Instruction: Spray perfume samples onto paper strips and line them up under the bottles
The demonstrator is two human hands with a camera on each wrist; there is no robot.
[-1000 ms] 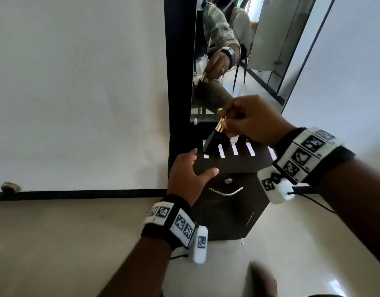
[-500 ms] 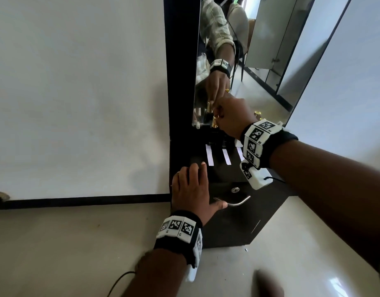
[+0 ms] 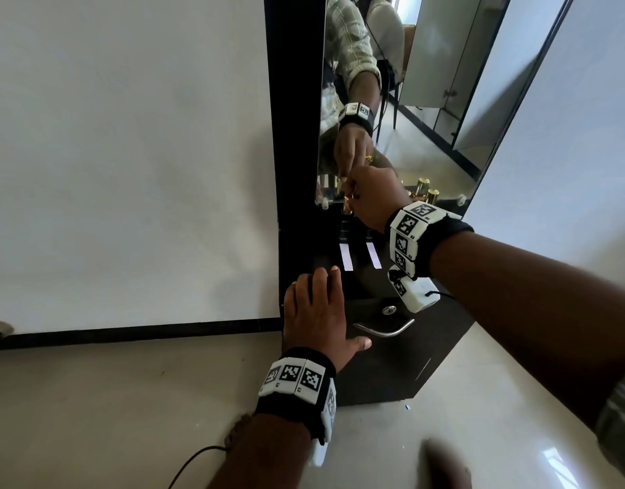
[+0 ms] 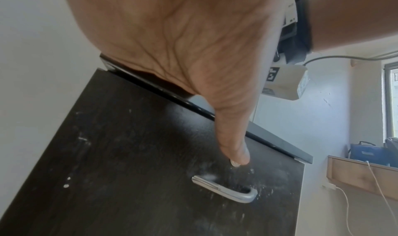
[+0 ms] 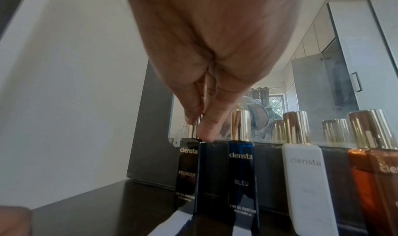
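Observation:
A dark "Founder" perfume bottle (image 5: pixel 186 169) with a gold cap (image 3: pixel 347 207) stands upright at the left end of a row against the mirror. My right hand (image 5: pixel 197 130) pinches its cap from above (image 3: pixel 351 199). To its right stand a blue "Bleu" bottle (image 5: pixel 241 175), a white bottle (image 5: pixel 305 180) and an amber bottle (image 5: pixel 374 180). Two white paper strips (image 3: pixel 346 255) (image 3: pixel 373 255) lie on the dark cabinet top (image 3: pixel 360 287) in front of the bottles; my right wrist hides anything further right. My left hand (image 3: pixel 314 305) rests flat on the top's front left corner, holding nothing.
The mirror (image 3: pixel 409 135) stands right behind the bottles, with a white wall to the left. A metal handle (image 3: pixel 383 330) and a lock (image 3: pixel 388 309) are on the cabinet door below. A thin cable (image 3: pixel 191 464) trails on the pale floor.
My right hand brought the dark bottle from a tilt above the strips back to the row at the mirror, where it stands upright. My left hand settled flat on the cabinet's front edge.

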